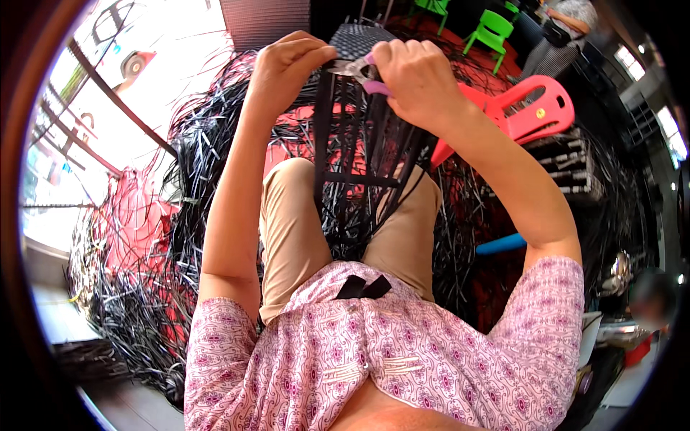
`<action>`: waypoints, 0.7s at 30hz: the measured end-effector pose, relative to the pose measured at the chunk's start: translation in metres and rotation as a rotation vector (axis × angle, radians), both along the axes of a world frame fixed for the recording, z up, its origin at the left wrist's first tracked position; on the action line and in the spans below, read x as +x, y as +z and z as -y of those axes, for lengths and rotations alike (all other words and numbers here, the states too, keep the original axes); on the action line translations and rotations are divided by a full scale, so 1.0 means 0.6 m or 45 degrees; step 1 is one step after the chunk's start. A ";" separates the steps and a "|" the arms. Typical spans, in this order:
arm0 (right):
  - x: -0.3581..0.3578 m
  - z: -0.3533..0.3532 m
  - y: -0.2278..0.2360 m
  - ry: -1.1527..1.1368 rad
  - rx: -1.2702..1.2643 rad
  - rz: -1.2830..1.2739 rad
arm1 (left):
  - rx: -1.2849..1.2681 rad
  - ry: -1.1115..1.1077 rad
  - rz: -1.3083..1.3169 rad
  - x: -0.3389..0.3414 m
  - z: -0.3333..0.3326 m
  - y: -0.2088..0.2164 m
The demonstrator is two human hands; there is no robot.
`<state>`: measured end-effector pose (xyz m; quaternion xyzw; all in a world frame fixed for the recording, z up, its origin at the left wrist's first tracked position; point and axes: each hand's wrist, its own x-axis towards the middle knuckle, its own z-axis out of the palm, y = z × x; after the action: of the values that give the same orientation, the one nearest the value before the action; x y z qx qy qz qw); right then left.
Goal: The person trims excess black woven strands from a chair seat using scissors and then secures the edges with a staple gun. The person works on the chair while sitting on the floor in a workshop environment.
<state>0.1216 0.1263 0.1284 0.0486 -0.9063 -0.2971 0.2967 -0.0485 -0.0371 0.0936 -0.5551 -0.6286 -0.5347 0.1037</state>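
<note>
My right hand point(420, 80) grips scissors point(376, 87) with pink-purple handles, their short metal blades pointing left at my left fingertips. Thumb and fingers pressed together, my left hand point(286, 70) pinches what looks like the end of a black plastic strip at the basket's near edge. The half-woven black basket point(361, 37) stands beyond my knees, its dark checked weave showing between my hands. From it, long flat black strips point(321, 144) hang down between my legs, with a cross strip point(361, 179) lower down. Whether the blades touch a strip is too small to tell.
Heaps of loose black strips point(205, 144) surround me on a red floor covering. A red plastic chair point(535, 115) lies right of my forearm, near a blue tube point(501, 244). Green chairs point(491, 32) and a person point(564, 36) are at the back right.
</note>
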 end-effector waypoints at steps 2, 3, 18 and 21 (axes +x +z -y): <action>-0.005 0.000 0.000 -0.018 0.055 0.021 | -0.057 -0.033 0.027 -0.011 0.002 0.004; -0.005 0.003 0.002 -0.029 0.068 0.026 | -0.076 -0.039 0.023 -0.014 0.002 0.008; -0.016 0.009 0.000 -0.100 0.187 -0.056 | -0.090 -0.040 -0.203 -0.015 -0.007 0.028; -0.023 0.008 -0.021 -0.199 0.263 -0.194 | -0.106 0.066 -0.067 0.033 0.004 0.058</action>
<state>0.1076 0.1215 0.1158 -0.0145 -0.8468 -0.4139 0.3339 -0.0287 -0.0395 0.1284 -0.5564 -0.6615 -0.4905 0.1108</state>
